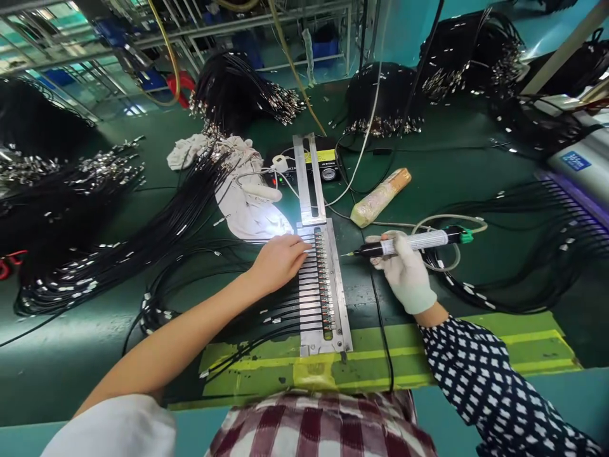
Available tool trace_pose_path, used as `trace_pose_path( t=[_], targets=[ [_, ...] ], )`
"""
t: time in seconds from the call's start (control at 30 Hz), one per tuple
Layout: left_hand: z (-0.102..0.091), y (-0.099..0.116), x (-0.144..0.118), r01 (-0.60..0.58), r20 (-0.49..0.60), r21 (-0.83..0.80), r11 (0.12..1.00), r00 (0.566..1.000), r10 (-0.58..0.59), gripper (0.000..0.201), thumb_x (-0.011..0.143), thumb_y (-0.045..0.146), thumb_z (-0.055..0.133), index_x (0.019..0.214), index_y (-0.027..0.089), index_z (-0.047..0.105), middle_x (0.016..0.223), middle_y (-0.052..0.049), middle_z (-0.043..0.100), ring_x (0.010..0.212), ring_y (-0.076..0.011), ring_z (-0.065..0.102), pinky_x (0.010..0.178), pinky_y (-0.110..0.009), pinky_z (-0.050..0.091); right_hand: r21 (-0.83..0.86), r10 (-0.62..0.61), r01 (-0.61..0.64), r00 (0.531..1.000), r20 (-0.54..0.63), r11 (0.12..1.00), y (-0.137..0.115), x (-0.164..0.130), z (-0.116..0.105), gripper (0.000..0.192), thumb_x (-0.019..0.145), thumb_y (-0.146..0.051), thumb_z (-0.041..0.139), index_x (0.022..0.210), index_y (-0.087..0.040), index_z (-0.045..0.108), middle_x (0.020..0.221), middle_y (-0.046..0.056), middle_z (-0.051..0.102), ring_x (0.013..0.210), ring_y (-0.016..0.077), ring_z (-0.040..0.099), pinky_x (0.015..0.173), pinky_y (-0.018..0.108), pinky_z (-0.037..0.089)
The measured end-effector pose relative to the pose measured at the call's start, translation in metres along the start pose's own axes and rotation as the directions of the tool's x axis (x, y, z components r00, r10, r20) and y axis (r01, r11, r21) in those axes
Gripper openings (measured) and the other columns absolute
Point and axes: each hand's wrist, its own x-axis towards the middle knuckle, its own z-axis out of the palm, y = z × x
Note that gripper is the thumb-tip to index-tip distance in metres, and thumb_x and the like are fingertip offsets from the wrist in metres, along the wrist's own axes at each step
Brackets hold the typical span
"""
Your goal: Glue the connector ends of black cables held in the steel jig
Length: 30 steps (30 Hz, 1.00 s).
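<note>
Showing a green workbench [451, 165] seen from above, with a long slotted metal fixture plate [325, 298] lying lengthwise before the person. Writing: a black control box [320, 166] behind the plate carries a yellow label whose print is too small to read; a blue label with pale lettering sits on a grey machine [578, 158] at the right edge, also illegible.

The left hand [278, 260], bare, lies palm down on the upper left part of the fixture plate, fingers extended and close together, pressing on thin black cables with metal tips [285, 303] that run from the left into the plate's slots. It pins them flat and does not pinch any.

The right hand [404, 270], in a white glove, is closed around a clear syringe-style dispenser with a black nose and green rear cap [412, 243]. The dispenser lies nearly level across the top of the fist, its fine needle pointing left, just beside the right edge of the plate and near the left fingertips. A pale hose [450, 219] loops from its rear cap.

Also on the bench: bundles of black cables [85, 254], a white cloth [238, 190], and a wrapped yellowish roll [380, 197].
</note>
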Motion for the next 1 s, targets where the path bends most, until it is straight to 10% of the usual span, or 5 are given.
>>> trace_pose_path(
  t=[0.33,1.0],
  targets=[
    [0.012,0.003,-0.017,0.117,0.041,-0.085,0.989,0.993,-0.114,0.023,0.096,0.023,0.047,0.104,0.016,0.068,0.096,-0.009,0.066,0.091,-0.0226,0.061,0.082,-0.037,0.05,-0.465,0.016,0.039,0.993,0.115,0.884,0.024,-0.017,0.018,0.03,0.081,-0.043,0.071,0.097,-0.02,0.06,0.106,0.009,0.072,0.089,0.0208,0.07,0.076,0.035,0.059],
    [0.036,0.013,-0.044,0.089,-0.115,-0.111,0.99,0.988,-0.102,0.023,0.097,0.02,0.045,0.111,0.017,0.063,0.103,-0.009,0.061,0.092,-0.021,0.056,0.079,-0.034,0.046,-0.491,0.013,0.069,0.987,0.161,0.868,0.033,-0.016,0.015,0.027,0.083,-0.043,0.071,0.1,-0.024,0.063,0.11,0.006,0.07,0.108,0.025,0.066,0.096,0.046,0.052]
  ],
)
